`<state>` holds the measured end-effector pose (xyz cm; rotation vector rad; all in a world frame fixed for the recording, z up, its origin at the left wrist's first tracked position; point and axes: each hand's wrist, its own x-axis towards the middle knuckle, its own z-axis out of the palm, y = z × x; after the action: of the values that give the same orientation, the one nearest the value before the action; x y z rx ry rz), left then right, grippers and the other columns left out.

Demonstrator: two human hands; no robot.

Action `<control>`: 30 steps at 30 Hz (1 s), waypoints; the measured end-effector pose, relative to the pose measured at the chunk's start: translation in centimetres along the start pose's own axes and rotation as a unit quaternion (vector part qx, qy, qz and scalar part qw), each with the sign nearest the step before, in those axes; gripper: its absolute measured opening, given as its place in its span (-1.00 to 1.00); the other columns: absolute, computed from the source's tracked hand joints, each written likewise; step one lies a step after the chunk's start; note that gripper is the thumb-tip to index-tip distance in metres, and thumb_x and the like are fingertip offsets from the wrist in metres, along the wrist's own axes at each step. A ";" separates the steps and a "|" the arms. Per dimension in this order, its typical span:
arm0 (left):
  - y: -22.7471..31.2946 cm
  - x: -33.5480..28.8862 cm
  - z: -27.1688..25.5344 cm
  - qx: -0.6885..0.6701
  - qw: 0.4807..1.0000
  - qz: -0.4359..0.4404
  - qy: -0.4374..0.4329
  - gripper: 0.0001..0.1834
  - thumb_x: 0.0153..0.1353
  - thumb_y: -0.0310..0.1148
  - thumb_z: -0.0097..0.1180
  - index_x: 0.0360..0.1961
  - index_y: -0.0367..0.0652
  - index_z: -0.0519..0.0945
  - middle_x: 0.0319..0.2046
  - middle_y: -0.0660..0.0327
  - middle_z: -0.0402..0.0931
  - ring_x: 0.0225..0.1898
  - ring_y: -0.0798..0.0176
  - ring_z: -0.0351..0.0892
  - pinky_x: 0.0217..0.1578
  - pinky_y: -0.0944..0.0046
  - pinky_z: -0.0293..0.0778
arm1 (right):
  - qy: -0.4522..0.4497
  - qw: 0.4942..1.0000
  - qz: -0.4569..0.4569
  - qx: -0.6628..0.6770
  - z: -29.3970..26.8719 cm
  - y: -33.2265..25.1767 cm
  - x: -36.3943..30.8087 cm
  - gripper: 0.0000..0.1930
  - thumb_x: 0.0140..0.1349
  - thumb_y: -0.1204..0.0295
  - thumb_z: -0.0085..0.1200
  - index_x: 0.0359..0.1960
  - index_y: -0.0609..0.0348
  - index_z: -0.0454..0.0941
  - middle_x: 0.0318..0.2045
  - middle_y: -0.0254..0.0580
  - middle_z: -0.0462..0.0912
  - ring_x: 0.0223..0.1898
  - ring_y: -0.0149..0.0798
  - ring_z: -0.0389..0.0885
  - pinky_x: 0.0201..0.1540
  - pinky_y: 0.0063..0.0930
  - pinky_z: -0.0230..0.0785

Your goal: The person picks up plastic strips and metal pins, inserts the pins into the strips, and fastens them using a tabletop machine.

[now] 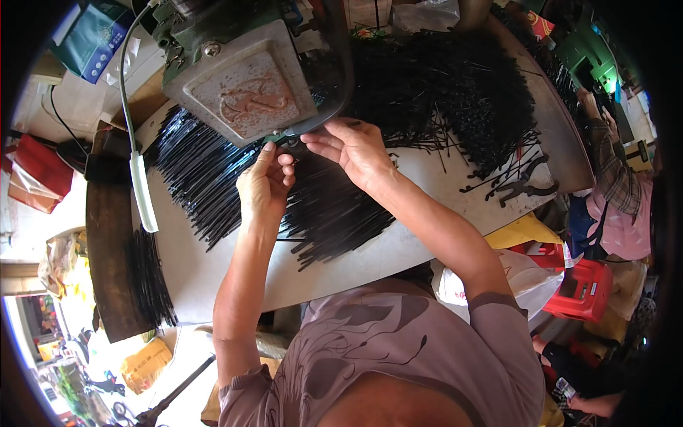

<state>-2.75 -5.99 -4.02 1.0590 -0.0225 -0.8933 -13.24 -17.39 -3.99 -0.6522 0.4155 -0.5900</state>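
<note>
My left hand (263,183) is raised under the lower edge of a grey machine head (242,85), thumb pointing up and fingers curled in. Close by on the right, my right hand (359,155) reaches to the same spot with thumb and fingers pinched together. Whatever lies between the fingers of either hand is too small and dark to make out. Thin black rods (206,178) lie side by side left of my left hand. Another bundle of black rods (338,213) spreads below my hands. A large heap of black rods (455,85) fills the back right.
Black-handled pliers (528,186) lie at the right of the pale, curved tabletop (441,196). A white tube on a cable (141,188) hangs at left. More rods (149,277) rest along a brown board (110,263). A red stool (580,292) and another person (622,185) are at right.
</note>
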 end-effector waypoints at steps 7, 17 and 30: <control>-0.1 -0.1 0.4 -0.001 1.000 0.004 -0.009 -0.79 0.07 -0.33 0.03 -0.49 -0.30 0.45 -0.64 0.17 0.45 -0.65 0.33 0.38 -0.64 0.41 0.23 | 0.008 1.000 -0.005 -0.003 -0.5 -0.1 0.2 -0.81 0.12 0.48 -0.09 -0.35 0.44 0.39 -0.37 0.12 0.51 -0.30 -0.12 0.55 -0.22 -0.40 0.46; 0.2 0.2 0.0 0.002 1.000 0.004 0.006 -0.81 0.07 -0.35 0.02 -0.48 -0.29 0.45 -0.64 0.17 0.46 -0.65 0.33 0.38 -0.64 0.41 0.24 | 0.005 1.000 0.001 -0.007 -0.3 0.3 0.4 -0.79 0.13 0.47 -0.09 -0.34 0.45 0.38 -0.37 0.11 0.51 -0.30 -0.13 0.55 -0.23 -0.41 0.46; -0.2 1.6 -2.4 -0.024 0.999 -0.020 -0.041 -0.84 0.14 -0.39 -0.09 -0.31 -0.24 0.40 -0.54 0.22 0.49 -0.58 0.45 0.39 -0.59 0.55 0.27 | 0.024 0.999 0.029 0.038 -0.7 0.6 0.4 -0.73 0.01 0.50 0.05 -0.35 0.53 0.35 -0.42 0.13 0.50 -0.48 -0.13 0.57 -0.43 -0.42 0.52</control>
<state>-0.85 -5.30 -6.03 0.9807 -0.0475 -0.9693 -13.06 -17.56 -5.01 -0.5535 0.4528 -0.5643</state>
